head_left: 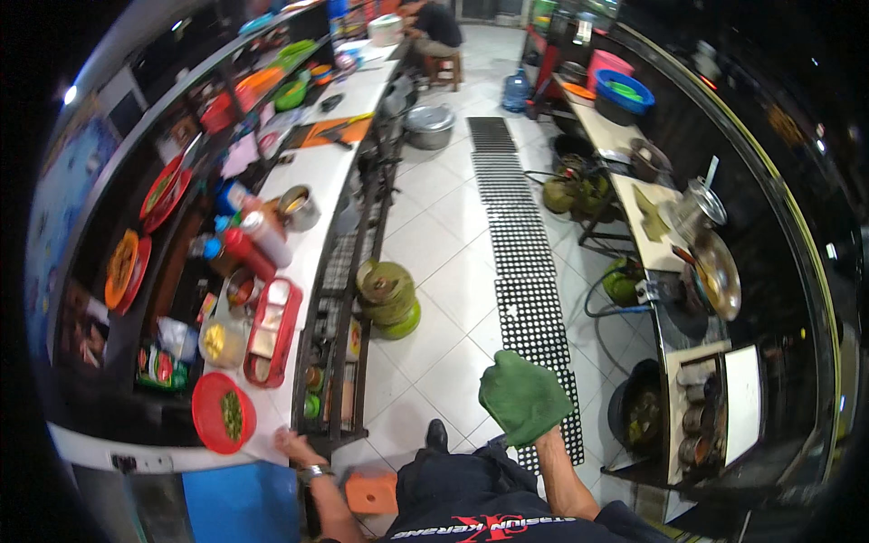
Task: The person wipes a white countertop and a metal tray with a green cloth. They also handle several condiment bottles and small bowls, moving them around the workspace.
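Observation:
A green cloth (523,399) covers my right hand (526,400), which is raised over the black perforated floor mat; the fingers are hidden beneath the fabric. At the white counter's near edge is my left hand (293,446), slightly blurred, with a metal watch on the wrist. It lies just right of a red plastic bowl (204,415) of chopped green vegetables, with a gap between them. Beyond the bowl stand a red seasoning tray (299,319) with white and pale contents and a clear container (231,356) of yellow food. Whether my left fingers hold anything is unclear.
Squeeze bottles (266,237) and a metal pot (299,208) stand farther along the left counter. A green gas cylinder (388,292) and a lidded pot (430,127) are on the floor. A wok (718,275) sits at right. A person (438,27) sits far ahead. An orange stool (372,493) is near my feet.

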`<act>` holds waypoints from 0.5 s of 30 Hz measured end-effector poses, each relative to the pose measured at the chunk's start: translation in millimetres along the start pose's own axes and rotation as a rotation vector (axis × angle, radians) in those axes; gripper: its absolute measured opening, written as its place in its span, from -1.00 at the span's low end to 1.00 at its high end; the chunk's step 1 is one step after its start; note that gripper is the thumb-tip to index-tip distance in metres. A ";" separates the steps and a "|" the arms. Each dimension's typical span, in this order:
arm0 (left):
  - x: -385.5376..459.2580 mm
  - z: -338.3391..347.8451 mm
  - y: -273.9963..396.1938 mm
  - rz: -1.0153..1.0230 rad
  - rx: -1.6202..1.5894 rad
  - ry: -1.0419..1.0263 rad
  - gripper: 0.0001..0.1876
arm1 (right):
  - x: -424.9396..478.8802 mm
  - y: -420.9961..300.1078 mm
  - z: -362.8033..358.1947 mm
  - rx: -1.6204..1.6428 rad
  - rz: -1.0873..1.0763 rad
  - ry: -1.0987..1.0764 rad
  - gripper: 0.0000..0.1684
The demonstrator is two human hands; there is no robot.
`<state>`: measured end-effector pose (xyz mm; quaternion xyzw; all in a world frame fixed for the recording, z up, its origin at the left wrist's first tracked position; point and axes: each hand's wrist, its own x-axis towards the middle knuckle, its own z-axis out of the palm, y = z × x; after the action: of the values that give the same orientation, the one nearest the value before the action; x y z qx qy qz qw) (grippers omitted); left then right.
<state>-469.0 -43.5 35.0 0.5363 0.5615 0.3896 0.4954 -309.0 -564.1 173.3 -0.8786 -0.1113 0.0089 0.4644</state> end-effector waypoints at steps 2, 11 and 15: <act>-129.3 82.1 44.2 0.201 0.104 -0.641 -0.74 | -7.2 7.5 -8.3 0.025 0.007 0.023 -0.47; -500.8 169.9 131.6 0.588 0.380 -1.828 -0.53 | -80.2 71.2 -109.2 -0.106 0.104 0.278 -0.48; -583.4 175.7 122.6 0.802 0.408 -2.021 -0.67 | -141.2 107.0 -171.6 -0.347 0.259 0.400 -0.49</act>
<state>-309.9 -621.6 198.4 0.8221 -0.2627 -0.1954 0.4659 -406.2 -790.8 170.9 -0.9360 0.0954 -0.1244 0.3152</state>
